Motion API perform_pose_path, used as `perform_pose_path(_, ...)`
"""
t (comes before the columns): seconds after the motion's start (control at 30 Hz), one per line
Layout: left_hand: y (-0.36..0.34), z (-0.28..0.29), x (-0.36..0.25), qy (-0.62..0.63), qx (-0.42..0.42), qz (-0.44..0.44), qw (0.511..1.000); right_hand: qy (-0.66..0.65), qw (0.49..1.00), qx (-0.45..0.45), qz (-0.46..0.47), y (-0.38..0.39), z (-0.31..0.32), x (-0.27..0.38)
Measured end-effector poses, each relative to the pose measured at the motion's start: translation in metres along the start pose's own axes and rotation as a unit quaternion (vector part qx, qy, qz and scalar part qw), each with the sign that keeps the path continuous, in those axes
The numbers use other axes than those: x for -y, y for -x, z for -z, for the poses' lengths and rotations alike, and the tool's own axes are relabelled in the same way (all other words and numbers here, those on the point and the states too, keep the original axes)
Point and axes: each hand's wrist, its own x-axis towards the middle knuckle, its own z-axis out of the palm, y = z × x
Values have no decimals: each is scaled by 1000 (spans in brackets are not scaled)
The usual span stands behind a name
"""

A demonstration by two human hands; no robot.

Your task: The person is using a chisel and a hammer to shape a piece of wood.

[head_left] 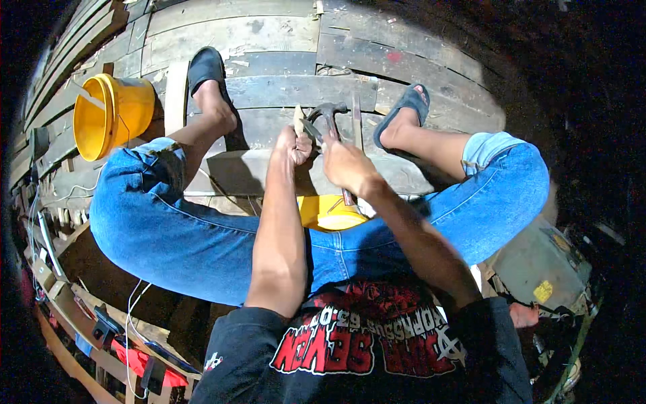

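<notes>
My left hand (295, 146) is closed around a small pale piece of wood (299, 120), which sticks up past the fingers. Close beside it on the right, my right hand (347, 165) grips a knife, its dark narrow blade (311, 129) pointing toward the wood piece. The knife's handle is hidden in the fist. A claw hammer (329, 112) lies below the right hand, its handle passing beneath that hand and showing again nearer to me. Right of the hammer head rests a long thin tool (357, 121), whose kind I cannot make out.
A thick wooden block (235, 172) lies before me on the plank floor (232, 37). At left stands a yellow bucket (134, 108); something yellow (336, 221) shows between my thighs. White cables (131, 316) hang at lower left. A greenish container (538, 269) is at right.
</notes>
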Motion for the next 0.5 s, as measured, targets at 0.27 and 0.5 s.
perform_pose_path(0.27, -2, 0, 6, -67, -50, 28, 996, 34, 998, -55, -17, -41, -14, 7)
perform_pose_path(0.5, -7, -3, -5, -2, -46, 5, 999, 18, 976, -84, 199, -55, -5, -34)
